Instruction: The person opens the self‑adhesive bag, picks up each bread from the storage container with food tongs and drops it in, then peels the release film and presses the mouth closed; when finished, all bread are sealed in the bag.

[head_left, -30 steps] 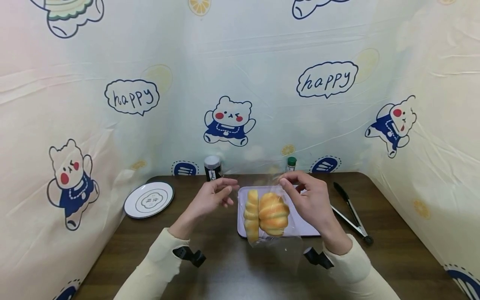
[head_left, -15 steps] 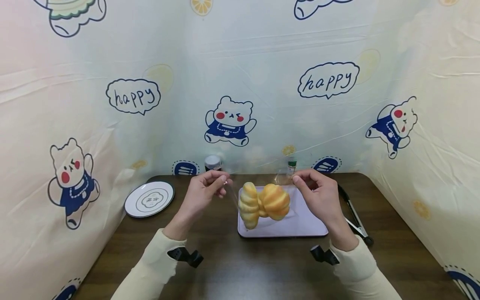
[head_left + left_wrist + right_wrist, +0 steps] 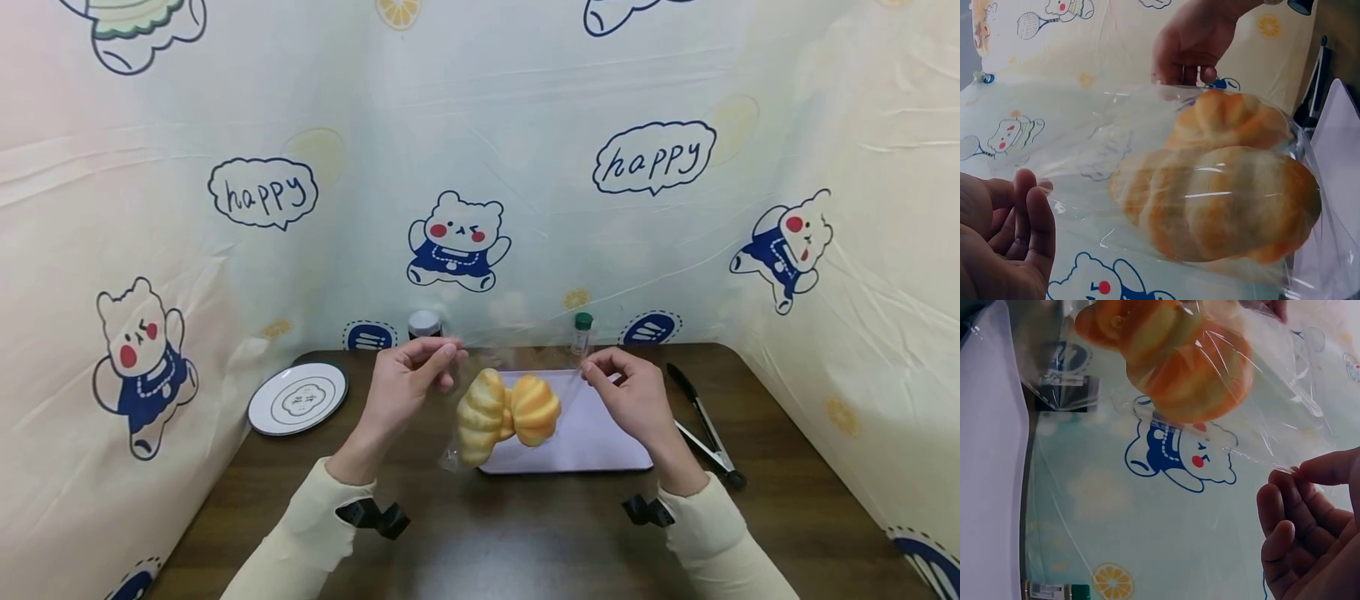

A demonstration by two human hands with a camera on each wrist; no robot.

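Between the two hands hangs a clear plastic bag [image 3: 1091, 219] with ridged, golden-brown croissant-like breads [image 3: 480, 417] inside. The left hand [image 3: 401, 387] pinches one upper corner of the bag between thumb and fingers. At the opposite corner, the right hand [image 3: 633, 404] pinches the thin film between thumb and forefinger, as the right wrist view shows. The larger bread [image 3: 1216, 203] faces the left wrist camera, while a smaller rounded bread [image 3: 1229, 122] lies behind it. The bag is held above the left part of a pale lilac tray [image 3: 600, 446].
A white plate [image 3: 297, 400] lies at the left of the dark wooden table [image 3: 480, 542]. Black-and-silver tongs [image 3: 705, 425] rest right of the tray. At the back stand a dark jar with a grey lid [image 3: 425, 323] and a small green-capped bottle [image 3: 582, 332].
The left hand has moved up and left and now grips the bag's edge. The right hand has shifted slightly right. The bag with the breads has swung left over the tray's edge.
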